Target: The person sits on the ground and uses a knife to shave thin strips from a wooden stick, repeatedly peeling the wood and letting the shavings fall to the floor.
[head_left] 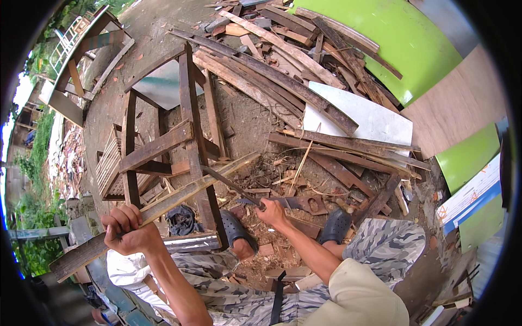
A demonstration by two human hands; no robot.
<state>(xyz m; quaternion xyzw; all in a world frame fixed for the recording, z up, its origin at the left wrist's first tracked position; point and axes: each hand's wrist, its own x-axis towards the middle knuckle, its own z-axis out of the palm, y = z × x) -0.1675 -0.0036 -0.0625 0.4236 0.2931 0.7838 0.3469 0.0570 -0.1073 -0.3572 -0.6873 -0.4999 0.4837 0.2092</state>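
My left hand (pixel 128 231) grips a long weathered wooden plank (pixel 179 195) near its lower end. The plank slants up and to the right, across a rough wooden frame (pixel 157 146). My right hand (pixel 270 211) is closed on the handle of a long dark blade (pixel 228 183), which reaches up and left and meets the plank's edge. Below the hands are my camouflage-trousered legs (pixel 380 244) and dark clogs (pixel 334 224) on ground littered with wood chips.
A large pile of old planks (pixel 283 76) lies ahead, over a white board (pixel 375 119). Green curved panels (pixel 413 38) and a plywood sheet (pixel 462 103) stand to the right. Wooden frames (pixel 81 54) and greenery lie at the left.
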